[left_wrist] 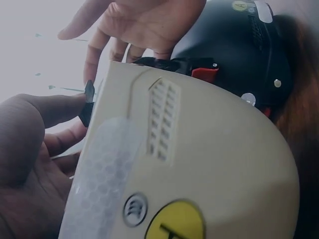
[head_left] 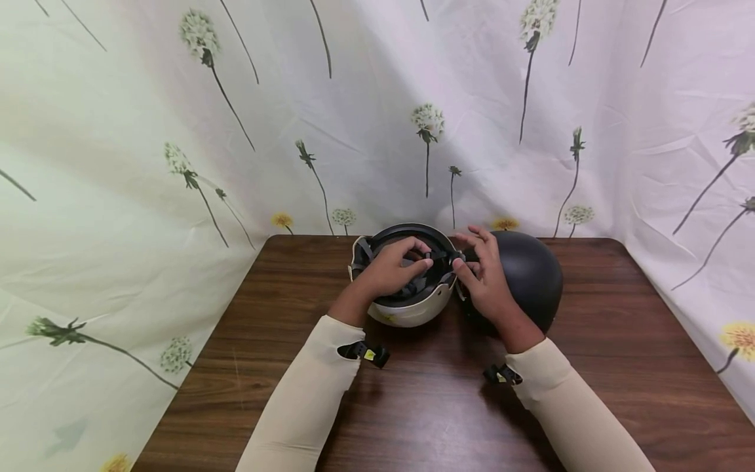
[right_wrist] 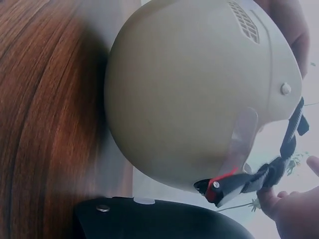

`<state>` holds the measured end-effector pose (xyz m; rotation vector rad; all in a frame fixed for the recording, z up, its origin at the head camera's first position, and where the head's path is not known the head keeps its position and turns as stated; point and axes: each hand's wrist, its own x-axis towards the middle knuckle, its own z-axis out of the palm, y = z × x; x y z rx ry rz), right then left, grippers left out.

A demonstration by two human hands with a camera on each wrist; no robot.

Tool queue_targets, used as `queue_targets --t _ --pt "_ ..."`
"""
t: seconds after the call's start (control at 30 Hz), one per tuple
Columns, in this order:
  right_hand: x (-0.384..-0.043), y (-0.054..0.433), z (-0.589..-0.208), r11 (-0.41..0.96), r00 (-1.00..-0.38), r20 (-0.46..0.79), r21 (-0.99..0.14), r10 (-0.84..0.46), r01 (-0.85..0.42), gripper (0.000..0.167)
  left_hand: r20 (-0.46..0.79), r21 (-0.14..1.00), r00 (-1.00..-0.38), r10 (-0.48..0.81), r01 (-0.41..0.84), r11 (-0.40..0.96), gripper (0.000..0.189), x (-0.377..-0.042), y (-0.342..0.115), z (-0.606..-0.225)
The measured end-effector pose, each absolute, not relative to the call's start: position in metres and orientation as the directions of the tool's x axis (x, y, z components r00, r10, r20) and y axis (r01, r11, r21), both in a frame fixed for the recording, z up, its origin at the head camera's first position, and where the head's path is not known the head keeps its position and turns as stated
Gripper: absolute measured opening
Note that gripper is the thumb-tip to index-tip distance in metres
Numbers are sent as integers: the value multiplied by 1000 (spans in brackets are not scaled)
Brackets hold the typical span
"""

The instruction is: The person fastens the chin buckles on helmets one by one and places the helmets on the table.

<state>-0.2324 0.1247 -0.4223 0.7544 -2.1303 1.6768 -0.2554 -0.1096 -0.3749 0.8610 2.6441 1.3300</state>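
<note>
A cream helmet point(head_left: 413, 311) lies upside down on the table, its dark padded inside facing up. Over its opening, my left hand point(head_left: 389, 269) pinches a small black piece point(left_wrist: 88, 103) of the chin strap between thumb and fingers. At the helmet's right rim my right hand point(head_left: 486, 282) grips the twisted dark chin strap point(right_wrist: 269, 175) with thumb and finger, the other fingers raised. A red and black clip point(right_wrist: 217, 186) hangs on the strap by the rim. Beside it, a matte black helmet point(head_left: 531, 275) rests dome up, partly behind my right forearm.
The brown wooden table point(head_left: 283, 282) carries both helmets. A white curtain point(head_left: 354, 131) printed with dandelions hangs behind the table and along its sides. Black wrist cameras point(head_left: 377, 356) are strapped over the beige sleeves point(head_left: 307, 400).
</note>
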Motion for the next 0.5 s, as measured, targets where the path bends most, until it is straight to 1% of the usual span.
queue_targets --t 0.17,0.3,0.4,0.5 --pt "-230 124 -418 112 -809 555 -807 -192 -580 48 179 766 -843 508 443 466 25 -255 -109 -377" --pt "-230 125 -415 83 -795 581 -796 -173 -600 57 185 773 -833 521 451 447 27 -256 -109 -378" --pt "-231 125 -414 101 -784 598 -780 -169 -617 66 185 779 -832 523 449 439 28 -256 -109 -378" --pt "-231 125 -414 142 -777 606 -765 -169 -628 65 186 780 -833 521 448 437 29 -257 -108 -379"
